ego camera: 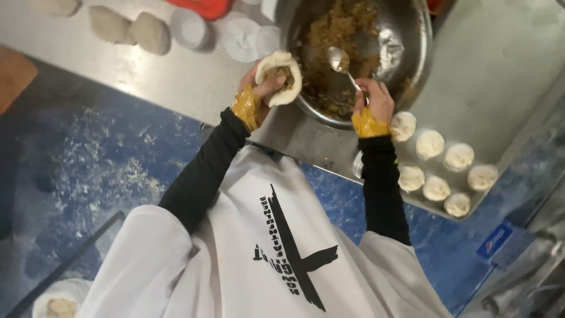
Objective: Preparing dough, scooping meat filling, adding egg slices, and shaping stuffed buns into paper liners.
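Note:
My left hand (263,88) cups a round of white dough (286,78) with brown filling in its hollow, held at the rim of a large steel bowl (412,65). My right hand (374,100) grips a metal spoon (341,62) whose empty head points into the bowl above the brown minced filling (335,29). Both wrists carry yellow bands over black sleeves.
A metal tray (412,197) to the right holds several finished white buns (429,143). White paper cups (241,38) and dough lumps (150,32) lie on the steel table at the back left. The blue floor below is dusted with flour.

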